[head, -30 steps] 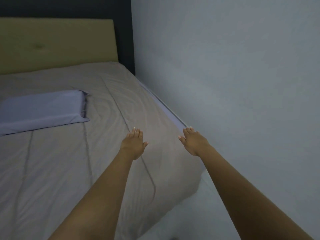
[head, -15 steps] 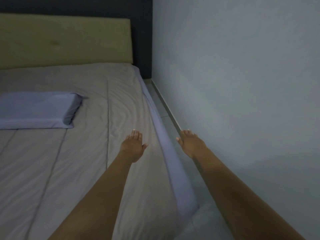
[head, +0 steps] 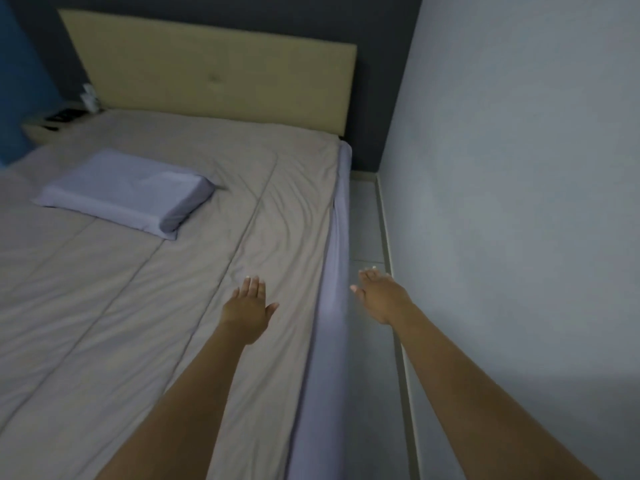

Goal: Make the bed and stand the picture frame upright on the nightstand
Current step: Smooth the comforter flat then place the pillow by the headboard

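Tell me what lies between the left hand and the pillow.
Only bare, wrinkled grey bedspread with stitched seams lies between the left hand and the pillow, in the head view.

No legible txt, labels or nos. anywhere (items on the nightstand (head: 41,128) too small, blurry).

Bed (head: 242,161) w/ grey cover (head: 121,306), nightstand (head: 38,128) at far left corner.
Cover is spread flat over the bed, light creases, lilac sheet (head: 337,237) showing along the right edge. One lilac pillow (head: 124,192) lies on the cover, left of centre, near the headboard (head: 214,71). Dark small items on nightstand, too blurred to identify. Pale tiled floor (head: 363,220) runs between bed and wall.
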Action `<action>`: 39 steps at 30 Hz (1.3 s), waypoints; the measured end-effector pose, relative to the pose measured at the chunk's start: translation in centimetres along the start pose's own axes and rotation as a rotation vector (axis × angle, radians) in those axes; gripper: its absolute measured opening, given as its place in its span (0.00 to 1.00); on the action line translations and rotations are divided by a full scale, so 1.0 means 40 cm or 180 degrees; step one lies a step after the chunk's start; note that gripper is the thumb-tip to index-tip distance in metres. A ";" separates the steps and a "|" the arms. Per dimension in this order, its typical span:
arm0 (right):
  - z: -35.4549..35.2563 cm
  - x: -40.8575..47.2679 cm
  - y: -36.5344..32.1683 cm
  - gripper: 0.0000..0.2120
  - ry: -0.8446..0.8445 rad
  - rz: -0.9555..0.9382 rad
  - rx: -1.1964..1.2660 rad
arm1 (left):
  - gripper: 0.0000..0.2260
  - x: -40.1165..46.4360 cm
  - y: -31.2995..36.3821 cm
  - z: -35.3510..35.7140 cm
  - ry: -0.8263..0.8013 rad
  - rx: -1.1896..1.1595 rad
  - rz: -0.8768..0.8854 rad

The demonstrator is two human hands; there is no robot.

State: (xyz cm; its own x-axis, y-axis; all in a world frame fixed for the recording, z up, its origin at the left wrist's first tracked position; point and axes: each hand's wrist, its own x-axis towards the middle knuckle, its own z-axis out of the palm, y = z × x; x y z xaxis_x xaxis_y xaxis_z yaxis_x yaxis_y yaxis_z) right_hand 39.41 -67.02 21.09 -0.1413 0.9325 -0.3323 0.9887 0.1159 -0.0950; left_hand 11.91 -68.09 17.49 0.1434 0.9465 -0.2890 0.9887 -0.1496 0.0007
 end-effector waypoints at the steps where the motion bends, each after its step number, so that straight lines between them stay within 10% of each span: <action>1: -0.019 0.035 0.019 0.28 0.0027 -0.0040 -0.0033 | 0.29 0.030 0.005 -0.010 -0.0016 -0.0007 -0.0062; 39: -0.486 1.584 0.434 0.29 -0.0290 -0.1086 -0.0657 | 0.30 1.369 0.088 -0.331 -0.0146 -0.0606 -0.1135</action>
State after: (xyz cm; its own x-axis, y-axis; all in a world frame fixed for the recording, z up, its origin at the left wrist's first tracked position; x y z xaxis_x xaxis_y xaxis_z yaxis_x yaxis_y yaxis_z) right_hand 48.61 0.72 16.63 -0.4575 0.7957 -0.3969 0.8724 0.4881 -0.0269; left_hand 23.80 -12.99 14.32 -0.2076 0.9151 -0.3456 0.9670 0.2454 0.0688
